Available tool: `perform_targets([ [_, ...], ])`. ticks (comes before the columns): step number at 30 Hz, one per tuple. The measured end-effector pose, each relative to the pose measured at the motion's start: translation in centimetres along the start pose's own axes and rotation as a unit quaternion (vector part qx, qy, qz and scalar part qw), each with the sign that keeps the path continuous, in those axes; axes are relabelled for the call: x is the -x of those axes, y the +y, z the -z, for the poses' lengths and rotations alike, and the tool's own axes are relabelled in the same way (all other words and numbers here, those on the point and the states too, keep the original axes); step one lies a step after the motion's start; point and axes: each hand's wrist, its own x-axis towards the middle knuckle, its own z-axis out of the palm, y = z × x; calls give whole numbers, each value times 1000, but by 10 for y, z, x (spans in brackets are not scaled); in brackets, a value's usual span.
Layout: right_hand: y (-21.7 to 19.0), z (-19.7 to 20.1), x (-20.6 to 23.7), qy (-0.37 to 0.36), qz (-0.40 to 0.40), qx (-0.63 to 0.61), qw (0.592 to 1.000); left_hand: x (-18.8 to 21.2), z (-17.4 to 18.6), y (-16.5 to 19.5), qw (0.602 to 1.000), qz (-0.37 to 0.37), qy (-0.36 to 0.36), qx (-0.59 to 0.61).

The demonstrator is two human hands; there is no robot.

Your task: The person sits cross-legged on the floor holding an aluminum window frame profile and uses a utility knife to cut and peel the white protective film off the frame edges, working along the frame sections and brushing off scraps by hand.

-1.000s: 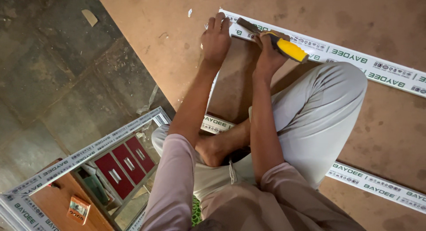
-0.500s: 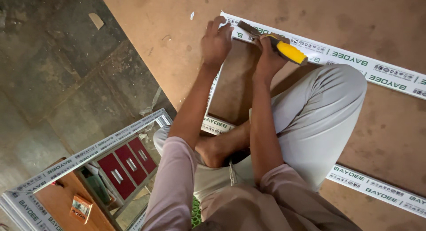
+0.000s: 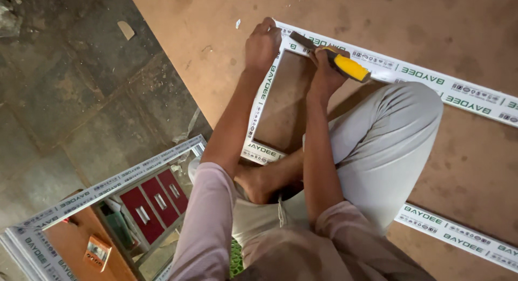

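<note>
We are seeing a seated person working on a white frame (image 3: 268, 87) lying flat on a brown board (image 3: 189, 38). The left hand (image 3: 263, 45) is pressing down, fingers curled, on the frame's far corner. The right hand (image 3: 324, 70) is closing around a yellow-handled chisel (image 3: 337, 60), whose dark blade is touching the frame just beside that corner. A second white frame (image 3: 116, 181) is lying near the person's left elbow on the stone floor (image 3: 59, 97).
</note>
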Motion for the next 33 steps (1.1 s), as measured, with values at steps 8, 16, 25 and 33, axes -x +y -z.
perform_targets([
  [8, -7, -5, 3, 43, -26, -13, 999, 15, -1, 9, 999, 10, -14, -35],
  [16, 0, 2, 0, 24, -28, -15, 999, 5, -9, 7, 988, 9, -95, -120],
  [25, 9, 10, -1, -5, 2, -1, 1000, -15, -10, 25, 962, -41, -173, -207],
  [33, 2, 4, 0, 26, -28, -11, 999, -18, -2, 14, 991, 52, -101, -64],
])
